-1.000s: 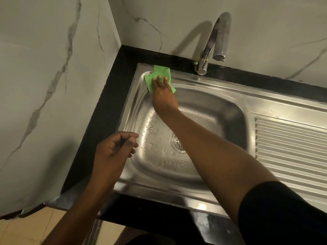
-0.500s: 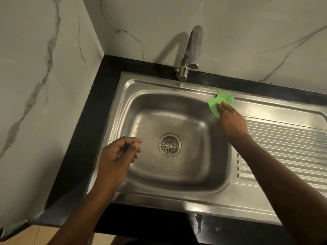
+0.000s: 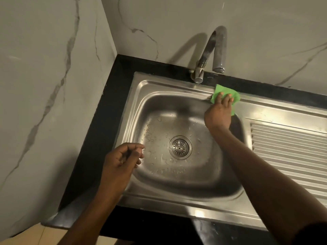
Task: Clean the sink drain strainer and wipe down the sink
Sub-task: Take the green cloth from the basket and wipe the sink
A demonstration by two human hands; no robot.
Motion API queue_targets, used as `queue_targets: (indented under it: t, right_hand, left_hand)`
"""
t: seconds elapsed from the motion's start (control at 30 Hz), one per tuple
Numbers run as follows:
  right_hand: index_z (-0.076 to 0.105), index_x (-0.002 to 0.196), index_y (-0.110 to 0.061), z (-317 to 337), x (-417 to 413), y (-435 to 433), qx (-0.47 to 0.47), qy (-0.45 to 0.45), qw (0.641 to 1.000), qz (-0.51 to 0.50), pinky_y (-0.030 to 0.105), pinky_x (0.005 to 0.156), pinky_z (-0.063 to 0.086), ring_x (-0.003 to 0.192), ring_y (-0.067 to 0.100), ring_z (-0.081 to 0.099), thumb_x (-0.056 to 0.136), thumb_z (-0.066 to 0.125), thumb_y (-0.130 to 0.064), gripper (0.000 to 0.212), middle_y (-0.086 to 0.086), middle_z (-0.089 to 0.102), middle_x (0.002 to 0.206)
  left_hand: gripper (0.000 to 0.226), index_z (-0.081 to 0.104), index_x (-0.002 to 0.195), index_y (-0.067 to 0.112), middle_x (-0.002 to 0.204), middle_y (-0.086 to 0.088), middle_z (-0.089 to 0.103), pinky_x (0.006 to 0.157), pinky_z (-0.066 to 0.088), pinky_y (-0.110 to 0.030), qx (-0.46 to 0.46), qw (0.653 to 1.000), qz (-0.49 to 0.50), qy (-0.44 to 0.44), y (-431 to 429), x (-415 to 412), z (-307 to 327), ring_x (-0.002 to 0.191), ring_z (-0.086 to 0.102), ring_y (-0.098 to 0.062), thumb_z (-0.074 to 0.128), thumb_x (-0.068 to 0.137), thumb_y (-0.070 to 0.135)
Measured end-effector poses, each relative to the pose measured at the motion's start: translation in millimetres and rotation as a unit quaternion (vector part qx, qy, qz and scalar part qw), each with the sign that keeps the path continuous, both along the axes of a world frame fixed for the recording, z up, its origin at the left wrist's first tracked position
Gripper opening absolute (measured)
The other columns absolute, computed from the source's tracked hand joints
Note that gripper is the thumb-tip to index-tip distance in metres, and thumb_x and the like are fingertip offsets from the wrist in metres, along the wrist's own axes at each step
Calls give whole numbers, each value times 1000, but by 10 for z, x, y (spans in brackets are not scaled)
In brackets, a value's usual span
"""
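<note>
A stainless steel sink [image 3: 159,89] is set in a black counter, with water drops on its basin floor. The round slotted drain strainer [image 3: 180,147] sits in the drain at the basin's middle. My right hand [image 3: 218,114] presses a green cloth [image 3: 234,96] flat against the sink's back rim, at the basin's far right corner, fingers straight on the cloth. My left hand [image 3: 122,160] hovers over the basin's left edge with fingers loosely curled and nothing in it.
A chrome faucet [image 3: 210,55] rises behind the back rim, just left of the cloth. The ribbed drainboard [image 3: 290,149] lies to the right of the basin. Marble walls close in on the left and back. The black counter [image 3: 104,131] borders the sink.
My right hand has swept the green cloth along the back rim from the far left corner to the right side, then slightly back left. My left hand has stayed put.
</note>
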State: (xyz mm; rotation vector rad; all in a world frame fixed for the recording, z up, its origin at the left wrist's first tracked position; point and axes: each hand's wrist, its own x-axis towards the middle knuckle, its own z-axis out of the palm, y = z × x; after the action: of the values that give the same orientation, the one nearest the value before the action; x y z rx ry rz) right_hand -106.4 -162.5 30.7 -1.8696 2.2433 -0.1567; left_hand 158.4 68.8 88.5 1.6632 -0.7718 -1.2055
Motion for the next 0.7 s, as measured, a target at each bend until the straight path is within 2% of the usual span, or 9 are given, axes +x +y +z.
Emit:
queue_targets:
  t: [0.1,0.17,0.23,0.33,0.43,0.53,0.63,0.7]
  right_hand:
    - [15,164,-3,-9,382,21,5,32,997,72,48,131,10,159,44,7,98,46,-13,74,27,12,170]
    - [18,165,-10,42,699,0,-4,38,994,105,51,130,13,159,42,9,98,50,-15,74,19,15,172]
    - [28,162,-15,108,1024,-52,-6,29,991,127,54,129,19,159,39,15,99,53,-15,68,12,24,171]
    - [43,154,-13,197,1519,-143,7,17,987,162,57,123,29,152,38,31,102,46,-23,53,14,40,163]
    - [41,155,-12,203,1990,-161,29,23,973,226,58,123,29,152,37,33,102,48,-31,57,15,40,162]
    - [37,158,-12,153,2281,-211,34,38,957,286,57,123,28,153,36,31,101,52,-29,61,13,36,165]
    - [37,158,-17,129,2219,-305,21,47,941,335,54,121,30,153,34,34,104,49,-32,57,8,37,166]
    - [33,161,-22,98,1972,-338,0,65,921,385,52,123,29,155,30,31,105,48,-33,59,4,33,169]
  left_hand:
    - [19,80,100,27,86,-1,79,69,60,-22,10,1000,1,5,-27,25,-18,75,73,-13,68,98,12]
    - [18,80,100,28,87,0,79,70,61,-23,11,1000,-1,3,-50,49,-8,77,73,-14,68,98,15]
    - [17,80,99,30,87,1,79,70,61,-22,8,1000,3,1,-69,79,5,78,74,-14,68,98,17]
    - [18,79,98,31,86,5,79,69,60,-21,14,1000,20,-5,-79,137,14,77,74,-12,68,98,18]
    - [20,79,95,33,85,6,79,66,59,-20,19,999,32,-11,-71,181,19,75,74,-12,68,98,17]
    - [17,78,96,32,83,6,79,70,60,-26,22,999,41,-17,-60,211,18,74,75,-14,69,98,17]
    - [14,78,98,28,83,5,79,75,60,-33,26,999,42,-13,-70,214,14,74,74,-15,70,98,17]
    - [18,79,97,31,83,5,78,74,60,-31,19,999,35,-15,-84,199,31,74,74,-13,68,98,16]
